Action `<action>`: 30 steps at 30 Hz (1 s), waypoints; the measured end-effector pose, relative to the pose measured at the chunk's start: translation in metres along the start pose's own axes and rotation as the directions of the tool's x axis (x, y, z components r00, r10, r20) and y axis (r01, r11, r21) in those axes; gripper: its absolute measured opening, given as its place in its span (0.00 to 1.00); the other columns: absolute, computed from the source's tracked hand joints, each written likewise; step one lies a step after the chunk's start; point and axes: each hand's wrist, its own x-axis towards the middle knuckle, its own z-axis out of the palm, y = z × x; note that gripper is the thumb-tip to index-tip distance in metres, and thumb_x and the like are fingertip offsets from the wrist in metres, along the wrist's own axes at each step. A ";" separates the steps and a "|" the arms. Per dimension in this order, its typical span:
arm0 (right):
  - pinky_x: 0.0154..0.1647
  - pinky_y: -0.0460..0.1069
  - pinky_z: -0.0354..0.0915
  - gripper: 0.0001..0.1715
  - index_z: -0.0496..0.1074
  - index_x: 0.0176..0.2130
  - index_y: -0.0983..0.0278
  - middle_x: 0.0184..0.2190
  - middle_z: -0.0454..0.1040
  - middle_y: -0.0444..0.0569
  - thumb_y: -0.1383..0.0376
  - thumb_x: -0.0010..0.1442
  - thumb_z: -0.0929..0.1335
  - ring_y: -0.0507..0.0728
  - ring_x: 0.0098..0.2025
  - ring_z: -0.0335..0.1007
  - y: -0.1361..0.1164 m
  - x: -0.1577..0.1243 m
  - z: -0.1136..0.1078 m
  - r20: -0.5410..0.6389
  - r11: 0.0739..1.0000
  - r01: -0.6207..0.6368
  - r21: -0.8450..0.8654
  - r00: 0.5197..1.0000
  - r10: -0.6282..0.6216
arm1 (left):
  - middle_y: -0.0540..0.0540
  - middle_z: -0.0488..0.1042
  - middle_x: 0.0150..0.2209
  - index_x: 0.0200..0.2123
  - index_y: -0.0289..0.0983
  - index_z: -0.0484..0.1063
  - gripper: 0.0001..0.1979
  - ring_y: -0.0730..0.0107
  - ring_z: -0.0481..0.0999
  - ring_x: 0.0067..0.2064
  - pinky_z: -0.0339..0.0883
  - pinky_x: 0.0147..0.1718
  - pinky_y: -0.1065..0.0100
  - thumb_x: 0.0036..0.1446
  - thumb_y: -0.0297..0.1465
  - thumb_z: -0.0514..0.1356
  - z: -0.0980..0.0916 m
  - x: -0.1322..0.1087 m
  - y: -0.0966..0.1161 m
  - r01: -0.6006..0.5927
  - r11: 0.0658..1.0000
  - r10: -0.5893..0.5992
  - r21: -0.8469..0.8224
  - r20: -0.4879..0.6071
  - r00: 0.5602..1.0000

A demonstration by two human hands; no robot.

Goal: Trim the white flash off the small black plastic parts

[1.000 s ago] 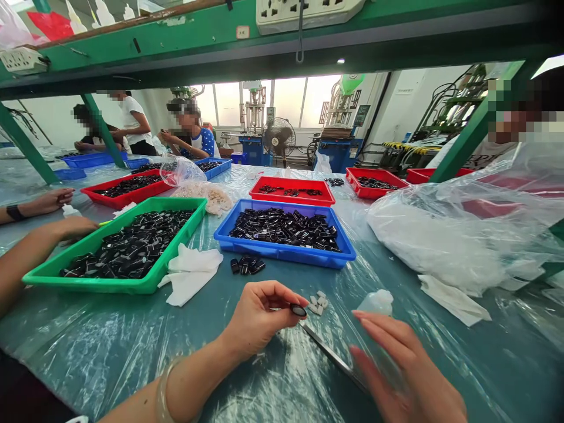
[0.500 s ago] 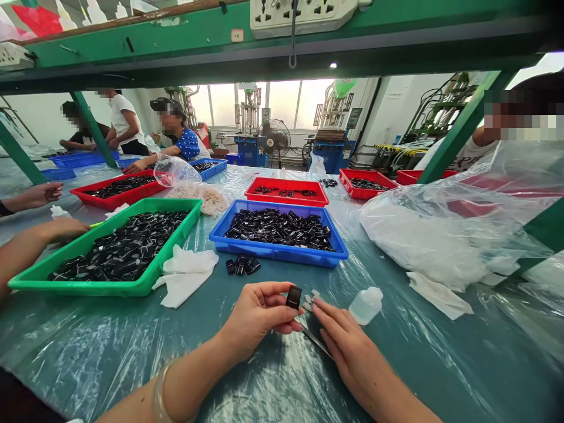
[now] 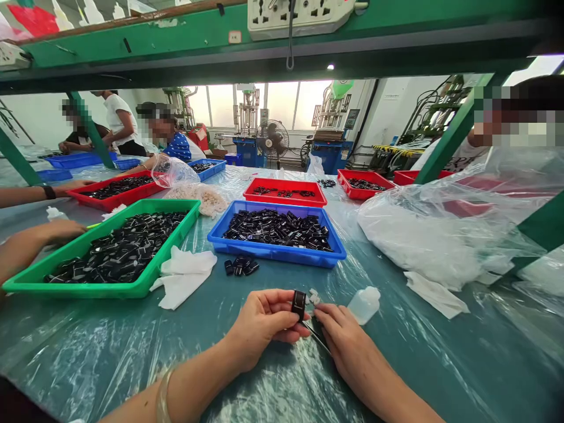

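My left hand (image 3: 268, 317) pinches a small black rectangular piece (image 3: 298, 305) upright between thumb and fingers, its glossy, pale-lined face turned towards me. Close on its right, my right hand (image 3: 346, 338) is low over the table, fingers bent together at a few small whitish bits (image 3: 314, 296). What those fingertips hold, if anything, is hidden. A thin metal strip (image 3: 318, 338) with something dark beside it runs from my left fingers to under my right hand; its kind is unclear. A translucent squeeze bottle (image 3: 365, 304) leans just beyond my right hand.
Ahead are a blue tray (image 3: 273, 255) and a green tray (image 3: 145, 288) of black pieces, with a small pile (image 3: 241, 266) and a white cloth (image 3: 183, 276) nearby. Red trays (image 3: 286, 200) stand farther back. A plastic bag (image 3: 423, 235) lies right. Co-workers' hands (image 3: 48, 232) reach in left.
My left hand has moved slightly right and down, and the black piece is turned to show its lined face. My right fingers have curled in near the whitish bits. Another person's arm reaches farther in at left.
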 end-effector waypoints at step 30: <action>0.29 0.44 0.68 0.10 0.75 0.30 0.61 0.27 0.75 0.45 0.65 0.61 0.65 0.53 0.28 0.72 -0.032 -0.005 -0.039 -0.121 0.812 -0.102 0.574 0.971 0.207 | 0.46 0.75 0.24 0.31 0.31 0.75 0.14 0.73 0.76 0.24 0.67 0.22 0.76 0.40 0.34 0.67 0.013 -0.006 -0.018 0.124 0.967 -0.158 0.223 0.143 0.977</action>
